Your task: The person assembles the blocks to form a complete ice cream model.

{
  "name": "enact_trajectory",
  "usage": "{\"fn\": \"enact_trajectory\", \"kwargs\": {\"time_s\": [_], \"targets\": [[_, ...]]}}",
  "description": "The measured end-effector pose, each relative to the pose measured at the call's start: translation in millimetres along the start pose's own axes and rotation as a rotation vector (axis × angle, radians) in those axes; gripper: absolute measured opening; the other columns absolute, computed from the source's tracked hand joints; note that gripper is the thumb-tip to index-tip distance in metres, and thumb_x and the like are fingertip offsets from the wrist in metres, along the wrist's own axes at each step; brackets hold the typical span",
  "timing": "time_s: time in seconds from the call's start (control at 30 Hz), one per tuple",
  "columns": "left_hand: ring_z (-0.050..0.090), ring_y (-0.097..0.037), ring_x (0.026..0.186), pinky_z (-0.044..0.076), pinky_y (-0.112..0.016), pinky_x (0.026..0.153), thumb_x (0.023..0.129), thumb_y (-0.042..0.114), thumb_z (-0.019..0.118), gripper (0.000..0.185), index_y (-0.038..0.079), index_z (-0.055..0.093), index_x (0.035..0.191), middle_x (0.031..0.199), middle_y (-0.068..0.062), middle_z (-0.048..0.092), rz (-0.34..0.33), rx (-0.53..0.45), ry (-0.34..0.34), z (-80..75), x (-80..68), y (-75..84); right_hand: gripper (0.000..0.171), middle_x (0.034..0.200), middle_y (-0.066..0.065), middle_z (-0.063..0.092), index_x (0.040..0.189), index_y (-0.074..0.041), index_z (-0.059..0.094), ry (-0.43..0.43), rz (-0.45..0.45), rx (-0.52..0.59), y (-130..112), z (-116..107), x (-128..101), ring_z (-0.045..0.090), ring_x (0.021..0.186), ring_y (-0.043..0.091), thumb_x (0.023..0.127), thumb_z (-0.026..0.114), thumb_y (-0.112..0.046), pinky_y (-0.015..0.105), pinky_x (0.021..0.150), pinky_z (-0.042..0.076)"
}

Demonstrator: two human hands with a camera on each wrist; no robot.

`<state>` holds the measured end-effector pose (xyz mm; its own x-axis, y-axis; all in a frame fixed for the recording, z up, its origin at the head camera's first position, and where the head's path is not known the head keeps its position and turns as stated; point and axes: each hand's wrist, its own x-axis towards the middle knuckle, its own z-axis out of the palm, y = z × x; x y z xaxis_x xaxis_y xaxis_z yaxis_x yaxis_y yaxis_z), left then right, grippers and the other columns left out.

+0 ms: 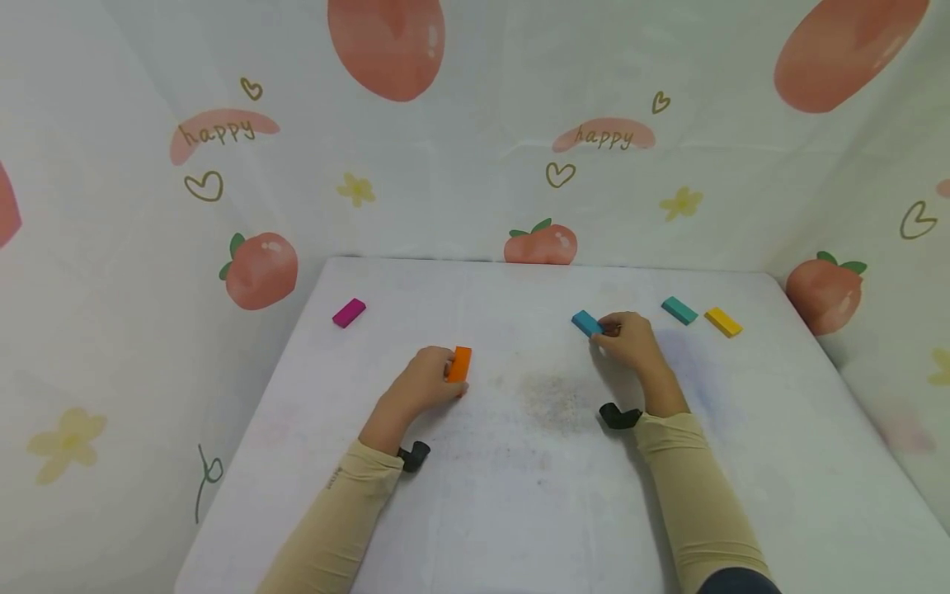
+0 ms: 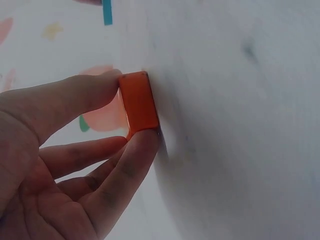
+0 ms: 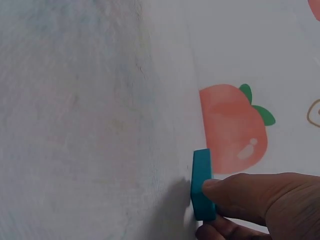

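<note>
My left hand (image 1: 434,381) pinches an orange block (image 1: 459,364) between thumb and fingers, standing it on edge on the white table (image 1: 519,495). The left wrist view shows the orange block (image 2: 138,105) held at both ends by my fingertips (image 2: 142,142). My right hand (image 1: 627,338) pinches a blue block (image 1: 586,322) against the table at centre right. In the right wrist view the blue block (image 3: 202,184) stands on edge with my thumb (image 3: 240,192) on it.
A magenta block (image 1: 349,313) lies at the far left of the table. A teal block (image 1: 679,310) and a yellow block (image 1: 723,322) lie at the far right. Peach-printed cloth walls (image 1: 475,148) enclose the table on three sides.
</note>
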<state>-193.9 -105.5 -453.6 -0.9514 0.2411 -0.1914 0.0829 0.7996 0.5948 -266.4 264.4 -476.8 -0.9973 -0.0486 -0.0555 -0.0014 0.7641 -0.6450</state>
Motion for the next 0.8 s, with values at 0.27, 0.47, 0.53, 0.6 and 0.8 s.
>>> {"fn": "enact_trajectory", "kwargs": {"time_s": [0.27, 0.47, 0.53, 0.6, 0.8], "targets": [[0.058, -0.021, 0.084, 0.054, -0.036, 0.081, 0.092, 0.018, 0.084, 0.034, -0.004, 0.070, 0.114, 0.097, -0.011, 0.069, 0.019, -0.024, -0.014, 6.2, 1.9, 8.0, 0.043, 0.125, 0.030, 0.070, 0.133, 0.010, 0.067, -0.013, -0.001, 0.007, -11, 6, 0, 0.066, 0.113, 0.040, 0.100, 0.070, -0.018, 0.054, 0.100, 0.057], [0.056, -0.020, 0.079, 0.050, -0.031, 0.073, 0.091, 0.018, 0.085, 0.029, -0.002, 0.071, 0.105, 0.090, -0.008, 0.065, 0.039, -0.030, -0.023, 11.8, 1.9, 13.2, 0.042, 0.124, 0.030, 0.070, 0.132, 0.010, 0.068, -0.016, -0.032, 0.012, -14, 12, 2, 0.067, 0.113, 0.040, 0.100, 0.071, -0.017, 0.054, 0.100, 0.057], [0.054, -0.019, 0.075, 0.046, -0.029, 0.068, 0.090, 0.017, 0.085, 0.025, -0.001, 0.070, 0.098, 0.085, -0.006, 0.061, 0.059, -0.031, -0.019, 13.3, 1.2, 15.4, 0.042, 0.123, 0.030, 0.070, 0.132, 0.010, 0.068, -0.019, -0.044, 0.014, -15, 14, 3, 0.067, 0.112, 0.040, 0.099, 0.071, -0.017, 0.054, 0.099, 0.057], [0.050, -0.018, 0.072, 0.042, -0.027, 0.065, 0.089, 0.017, 0.085, 0.024, 0.000, 0.069, 0.092, 0.080, -0.005, 0.057, 0.074, -0.029, -0.015, 15.1, 0.3, 17.8, 0.042, 0.122, 0.029, 0.071, 0.131, 0.010, 0.068, -0.026, -0.047, 0.022, -16, 15, 4, 0.067, 0.112, 0.040, 0.099, 0.071, -0.017, 0.053, 0.098, 0.057], [0.049, -0.017, 0.070, 0.040, -0.026, 0.062, 0.088, 0.017, 0.086, 0.024, 0.001, 0.068, 0.088, 0.079, -0.004, 0.055, 0.071, -0.020, -0.026, 21.5, -1.7, 24.8, 0.042, 0.121, 0.028, 0.071, 0.132, 0.009, 0.068, -0.049, -0.039, 0.040, -22, 16, 3, 0.068, 0.111, 0.038, 0.100, 0.071, -0.017, 0.051, 0.096, 0.059]]}}
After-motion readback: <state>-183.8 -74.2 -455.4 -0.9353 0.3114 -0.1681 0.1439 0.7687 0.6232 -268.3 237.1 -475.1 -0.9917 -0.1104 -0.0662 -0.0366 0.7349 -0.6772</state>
